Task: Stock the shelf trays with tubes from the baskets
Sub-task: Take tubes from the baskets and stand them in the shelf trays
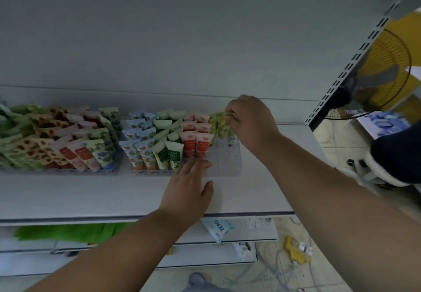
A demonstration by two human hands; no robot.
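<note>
Right hand (247,120) pinches the crimped top of a yellow-green plastic tube (222,123), fingers curled on it, at the far right corner of the clear plastic compartment tray (237,168) on the white shelf. Left hand (190,184) lies flat, fingers straight, touching the tray's front edge, apparently steadying it. Blue, green and red tubes (196,143) fill the rows left of the yellow one; the tray's near-right slots look empty. The heaped basket of tubes (57,139) sits left of the tray. Likely step: seating this tube. Best done by lowering it cap-down and upright into one slot, holding the tray firm, avoiding the neighbouring tubes.
</note>
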